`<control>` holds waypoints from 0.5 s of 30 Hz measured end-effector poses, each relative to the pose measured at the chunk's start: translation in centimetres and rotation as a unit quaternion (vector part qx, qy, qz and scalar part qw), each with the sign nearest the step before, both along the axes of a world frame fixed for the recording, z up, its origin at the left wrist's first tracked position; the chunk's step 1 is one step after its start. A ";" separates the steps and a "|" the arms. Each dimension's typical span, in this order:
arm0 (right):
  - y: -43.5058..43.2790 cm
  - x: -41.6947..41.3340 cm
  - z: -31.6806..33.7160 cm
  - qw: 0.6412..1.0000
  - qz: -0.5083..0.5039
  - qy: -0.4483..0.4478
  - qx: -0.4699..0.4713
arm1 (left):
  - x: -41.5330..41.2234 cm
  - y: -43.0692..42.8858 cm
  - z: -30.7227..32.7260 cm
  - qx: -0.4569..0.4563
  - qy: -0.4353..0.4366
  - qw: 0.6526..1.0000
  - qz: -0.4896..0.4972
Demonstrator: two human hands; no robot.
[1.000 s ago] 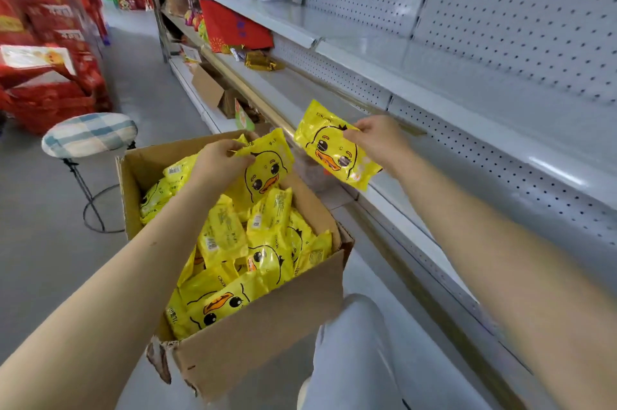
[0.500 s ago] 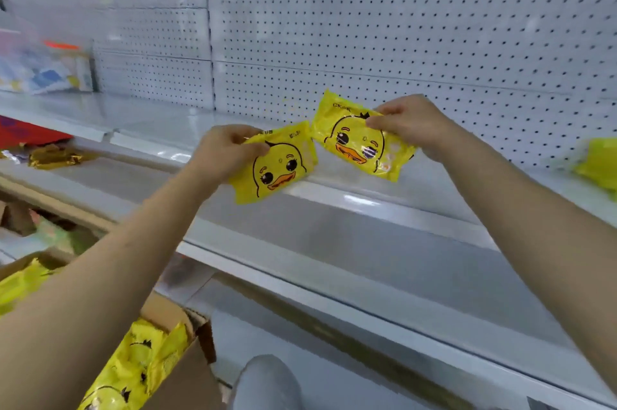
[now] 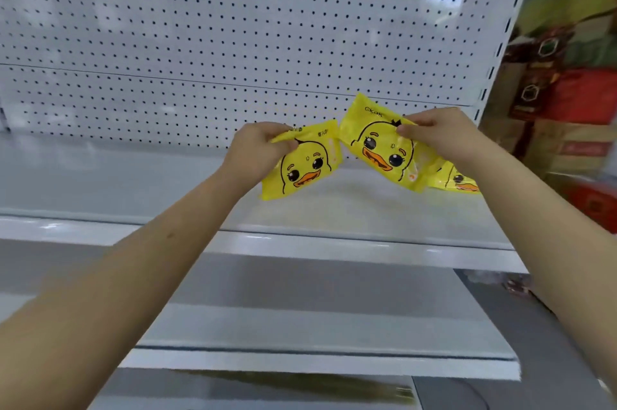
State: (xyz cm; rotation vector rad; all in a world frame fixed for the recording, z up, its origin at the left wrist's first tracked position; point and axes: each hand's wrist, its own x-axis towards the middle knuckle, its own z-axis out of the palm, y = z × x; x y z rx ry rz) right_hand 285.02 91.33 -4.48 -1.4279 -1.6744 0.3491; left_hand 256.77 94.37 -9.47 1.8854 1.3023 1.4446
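Stocking seems barely begun: one shelved packet (image 3: 462, 181) lies on the shelf (image 3: 133, 189); left hand (image 3: 257, 151) pinches left packet (image 3: 303, 172), right hand (image 3: 434, 132) pinches right packet (image 3: 377, 149).

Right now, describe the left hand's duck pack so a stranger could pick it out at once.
Below the white pegboard wall runs a grey shelf. Near its right end, the left hand pinches the top corner of a yellow duck pack. It is the leftmost of three: the right hand holds the second pack, the third pack lies on the shelf.
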 end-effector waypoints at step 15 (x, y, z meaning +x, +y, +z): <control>2.6 18.5 -3.1 0.965 -0.191 -0.179 0.001 | 20.0 5.9 -2.2 -0.021 0.056 0.998 -0.033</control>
